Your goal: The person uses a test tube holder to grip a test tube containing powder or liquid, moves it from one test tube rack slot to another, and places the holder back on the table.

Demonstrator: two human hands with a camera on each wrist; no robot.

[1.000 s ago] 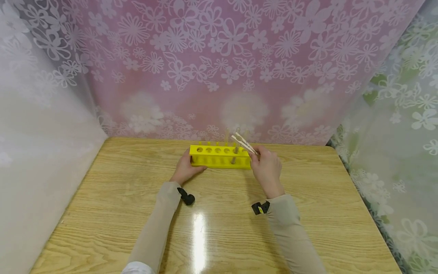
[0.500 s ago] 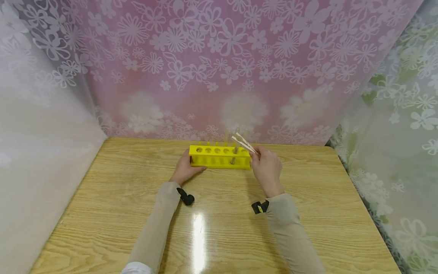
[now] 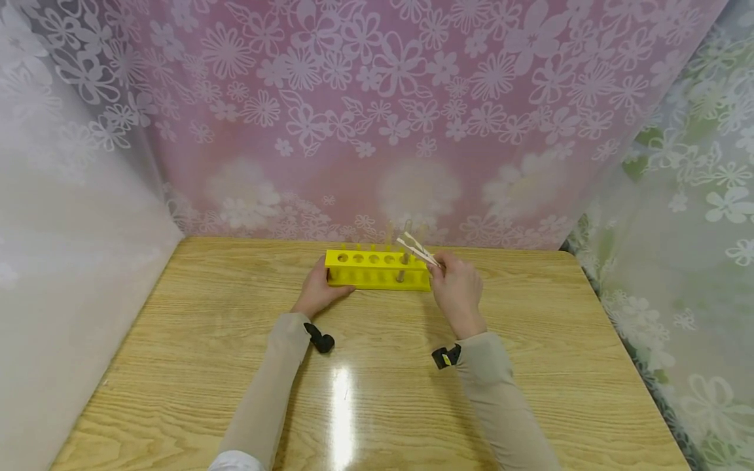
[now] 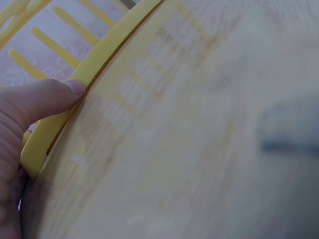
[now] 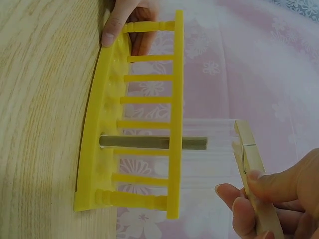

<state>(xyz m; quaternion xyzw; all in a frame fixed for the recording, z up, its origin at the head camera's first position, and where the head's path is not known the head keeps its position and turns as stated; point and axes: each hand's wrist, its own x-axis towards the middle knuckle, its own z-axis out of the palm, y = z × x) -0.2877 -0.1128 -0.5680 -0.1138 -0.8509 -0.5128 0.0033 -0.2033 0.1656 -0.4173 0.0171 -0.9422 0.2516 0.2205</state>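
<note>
A yellow test tube rack [image 3: 365,285] stands on the table. My left hand [image 3: 317,289] grips its left end, with the thumb [image 4: 55,97] on the base edge in the left wrist view. Toward the rack's right end a glass test tube [image 5: 199,143] stands in a hole, its lower part filled with something dark. My right hand [image 3: 459,291] pinches a wooden test tube clamp [image 5: 253,164] between thumb and fingers. The clamp's tips are at the upper end of the tube; I cannot tell whether they are around it or beside it.
Other clear glass tubes [image 3: 389,230] rise behind the rack, faint against the pink flowered curtain [image 3: 353,118]. Curtains also hang at the left and right. The wooden table [image 3: 383,405] reaches back to the pink curtain. Black wrist devices [image 3: 446,356] sit on the sleeves.
The clamp and my right hand have shifted slightly left and down, and the clamp's tips look closer together. My left hand and the rack have stayed nearly in place.
</note>
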